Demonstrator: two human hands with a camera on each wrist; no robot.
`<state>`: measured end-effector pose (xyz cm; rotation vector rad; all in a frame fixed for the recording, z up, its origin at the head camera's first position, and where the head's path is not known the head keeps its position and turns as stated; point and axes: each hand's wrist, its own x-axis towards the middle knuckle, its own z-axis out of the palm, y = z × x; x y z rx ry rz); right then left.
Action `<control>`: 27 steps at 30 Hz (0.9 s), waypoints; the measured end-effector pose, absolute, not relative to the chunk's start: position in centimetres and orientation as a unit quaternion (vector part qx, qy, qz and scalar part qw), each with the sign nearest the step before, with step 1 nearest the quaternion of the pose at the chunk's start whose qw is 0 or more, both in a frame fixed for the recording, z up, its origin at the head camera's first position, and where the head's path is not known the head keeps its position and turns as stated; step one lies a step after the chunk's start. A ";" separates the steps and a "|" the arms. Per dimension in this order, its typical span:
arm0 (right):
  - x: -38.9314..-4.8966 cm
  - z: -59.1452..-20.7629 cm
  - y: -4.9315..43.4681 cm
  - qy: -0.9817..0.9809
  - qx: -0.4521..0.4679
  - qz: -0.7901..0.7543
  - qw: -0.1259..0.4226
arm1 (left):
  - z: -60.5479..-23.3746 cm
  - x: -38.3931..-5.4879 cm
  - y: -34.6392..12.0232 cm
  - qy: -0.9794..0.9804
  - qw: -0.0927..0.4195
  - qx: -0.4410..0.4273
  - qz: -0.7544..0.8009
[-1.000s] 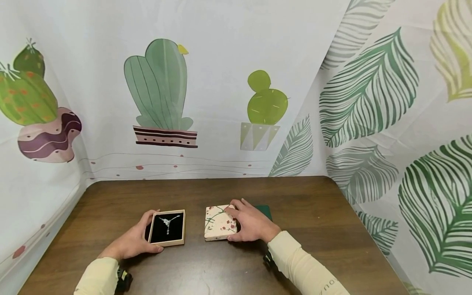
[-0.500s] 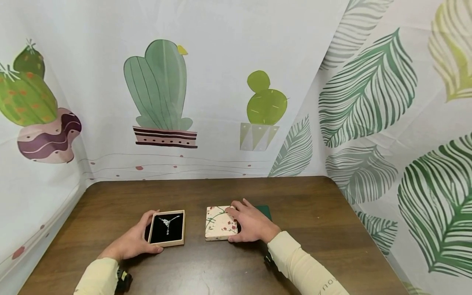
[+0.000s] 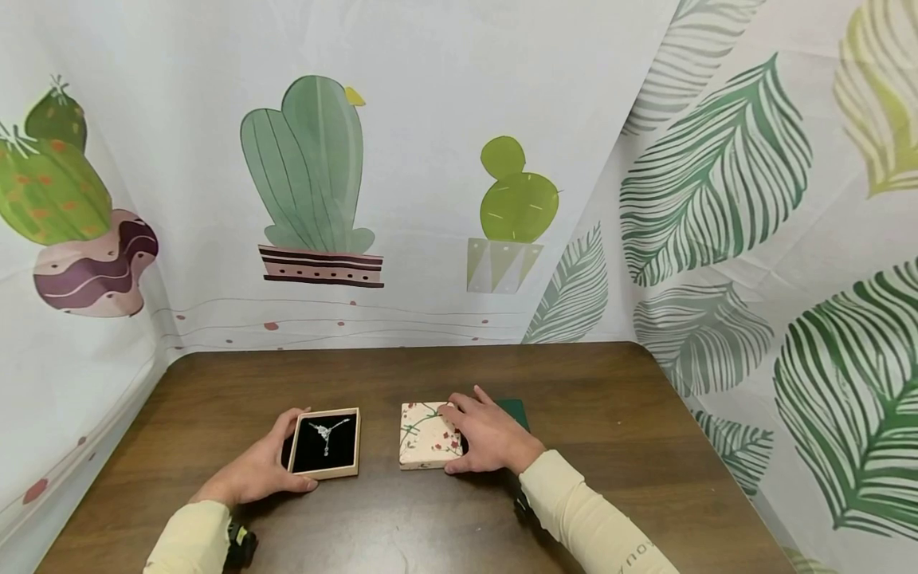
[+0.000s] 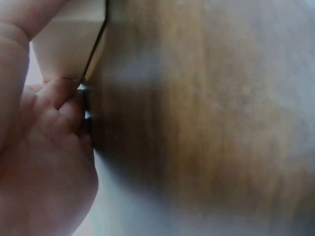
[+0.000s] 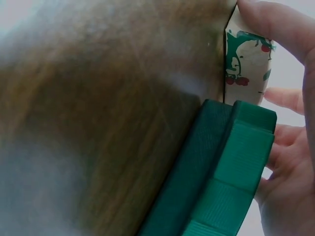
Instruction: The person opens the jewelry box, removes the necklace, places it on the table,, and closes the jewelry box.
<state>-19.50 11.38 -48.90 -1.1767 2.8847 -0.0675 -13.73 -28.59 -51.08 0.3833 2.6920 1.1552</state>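
In the head view, a shallow jewelry box base (image 3: pixel 345 458) with a black lining lies on the table at left. A silver necklace (image 3: pixel 326 436) is laid out in it. My left hand (image 3: pixel 260 469) grips this base from its left side, thumb at the near edge and fingers at the far edge. Right of it sits a cream, flower-patterned box lid (image 3: pixel 425 442). My right hand (image 3: pixel 489 431) holds the lid by its right part, thumb at the near side. Under and behind that hand is a green box (image 3: pixel 515 411), mostly hidden; the right wrist view shows the green box's (image 5: pixel 241 167) side close by.
The brown wooden table (image 3: pixel 402 526) has rounded far corners. Behind it hangs a white cloth (image 3: pixel 423 159) printed with cacti. A leaf-patterned cloth (image 3: pixel 731 319) hangs at the right. A gap of bare wood separates the base from the lid.
The patterned lid has shifted very slightly to the right, along with the fingers of my right hand. My left hand and the necklace's base look the same.
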 end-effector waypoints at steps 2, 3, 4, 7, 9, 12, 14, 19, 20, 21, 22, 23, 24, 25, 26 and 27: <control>-19.5 -48.9 11.4 0.927 -0.375 -0.022 0.012 | -51.0 -13.7 -28.6 0.907 0.093 0.129 0.389; -19.5 -48.9 11.4 0.927 -0.374 -0.021 0.011 | -50.9 -13.7 -28.5 0.907 0.092 0.128 0.390; -19.5 -48.9 11.4 0.927 -0.374 -0.020 0.010 | -50.9 -13.7 -28.5 0.908 0.092 0.128 0.389; -19.5 -48.8 11.5 0.927 -0.373 -0.023 0.010 | -50.9 -13.7 -28.5 0.908 0.090 0.128 0.389; -19.4 -48.7 11.6 0.928 -0.372 -0.028 0.014 | -50.9 -13.7 -28.5 0.907 0.090 0.129 0.391; -19.3 -48.6 11.7 0.929 -0.368 -0.037 0.029 | -50.9 -13.7 -28.5 0.906 0.090 0.130 0.393; -19.3 -48.5 11.7 0.929 -0.366 -0.041 0.037 | -51.0 -13.7 -28.5 0.906 0.089 0.130 0.392; -19.3 -48.4 11.6 0.930 -0.362 -0.047 0.042 | -51.0 -13.7 -28.6 0.907 0.090 0.129 0.391; -19.3 -48.4 11.6 0.930 -0.362 -0.047 0.042 | -51.0 -13.7 -28.6 0.907 0.090 0.129 0.390; -19.3 -48.4 11.5 0.930 -0.361 -0.048 0.041 | -51.0 -13.7 -28.6 0.908 0.090 0.129 0.387; -19.3 -48.4 11.4 0.930 -0.362 -0.048 0.040 | -51.0 -13.7 -28.6 0.908 0.090 0.129 0.387; -19.3 -48.4 11.3 0.930 -0.362 -0.048 0.040 | -51.0 -13.7 -28.6 0.909 0.090 0.129 0.385; -19.3 -48.4 11.3 0.930 -0.363 -0.046 0.040 | -51.0 -13.7 -28.6 0.910 0.089 0.128 0.384; -19.3 -48.4 11.2 0.930 -0.364 -0.045 0.038 | -51.0 -13.7 -28.5 0.911 0.089 0.129 0.383; -19.3 -48.4 11.1 0.930 -0.364 -0.044 0.038 | -51.0 -13.6 -28.5 0.911 0.088 0.129 0.383; -19.3 -48.3 11.0 0.930 -0.364 -0.044 0.038 | -51.0 -13.6 -28.5 0.910 0.088 0.129 0.384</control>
